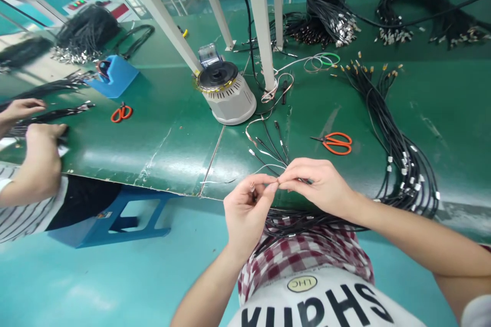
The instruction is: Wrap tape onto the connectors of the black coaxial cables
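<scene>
My left hand (247, 209) and my right hand (316, 184) meet fingertip to fingertip just off the near edge of the green table (161, 127). Both pinch a thin white wire tie (264, 166) whose end trails onto the table. A bunch of black cables (303, 222) lies across my lap under the hands. Several short black leads (274, 145) fan out on the table just beyond my fingers.
Orange scissors (335, 142) lie right of the leads. A grey tape dispenser (226, 93) stands beside white frame posts (261, 20). Long black cable bundles (399, 148) run down the right side. At the left, a co-worker's hands (34, 133) handle cables near other orange scissors (121, 112) and a blue holder (113, 75).
</scene>
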Tool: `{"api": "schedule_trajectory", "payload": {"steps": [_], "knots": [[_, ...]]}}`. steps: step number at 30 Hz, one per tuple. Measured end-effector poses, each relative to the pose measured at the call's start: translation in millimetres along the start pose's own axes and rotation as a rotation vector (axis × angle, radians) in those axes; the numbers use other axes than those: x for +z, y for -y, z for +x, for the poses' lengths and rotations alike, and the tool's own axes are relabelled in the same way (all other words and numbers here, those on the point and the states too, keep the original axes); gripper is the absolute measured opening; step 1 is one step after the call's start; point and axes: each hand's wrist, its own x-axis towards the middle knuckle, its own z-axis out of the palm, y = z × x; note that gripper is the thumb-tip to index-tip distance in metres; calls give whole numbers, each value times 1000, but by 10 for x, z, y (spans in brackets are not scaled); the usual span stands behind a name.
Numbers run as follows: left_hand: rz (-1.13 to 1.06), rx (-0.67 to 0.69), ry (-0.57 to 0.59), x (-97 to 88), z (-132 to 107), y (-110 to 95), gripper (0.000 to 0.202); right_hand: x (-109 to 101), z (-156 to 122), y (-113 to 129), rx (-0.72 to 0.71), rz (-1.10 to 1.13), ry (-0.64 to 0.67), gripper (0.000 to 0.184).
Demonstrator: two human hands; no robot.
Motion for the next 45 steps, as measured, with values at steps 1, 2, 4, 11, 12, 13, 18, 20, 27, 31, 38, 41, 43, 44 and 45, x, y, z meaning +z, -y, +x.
{"api": "schedule_trajectory", "payload": {"steps": [1, 2, 4, 11, 12, 13, 18, 20, 27, 31, 38, 41, 43, 44, 45], "knots": [[-37, -23, 5, 7, 6, -4, 5, -7, 1, -1, 23, -8, -7, 10], [-93, -55, 15, 9, 15, -11, 7, -17, 2, 0, 50, -17, -15, 11], [-240, -119, 48, -3, 42, -30, 20, -45, 7, 3, 115, -28, -22, 12], [-460, -136, 74, -39, 112, -10, 18, -92, 29, 25, 238, 40, -15, 10], [-413, -140, 76, -31, 104, 0, 17, -84, 34, 36, 249, 63, -13, 10], [-356, -142, 82, -22, 94, 8, 17, -74, 39, 49, 258, 84, -11, 10], [-137, -60, 46, 23, 43, 12, 15, -32, 50, 123, 291, 122, 9, 11], [-109, -14, 31, 35, 35, 9, 9, -31, 50, 137, 309, 147, 31, 12], [-177, -76, 8, 57, 41, -7, 2, -50, 59, 119, 245, 155, 57, 10], [-386, -148, -7, 34, 79, -45, 16, -82, 52, 114, 215, 69, 13, 10], [-481, -173, 65, -9, 84, -95, 24, -105, 173, 181, 202, 125, -12, 10], [-481, -201, 85, -22, 68, -87, 26, -31, 267, 187, 200, 169, -4, 11], [-480, -209, 81, -34, 58, -80, 26, 30, 313, 171, 229, 214, 7, 12], [-479, -211, 78, -39, 55, -77, 26, 59, 329, 160, 248, 235, 13, 13], [-477, -214, 77, -43, 52, -74, 26, 85, 341, 147, 266, 253, 17, 13]]}}
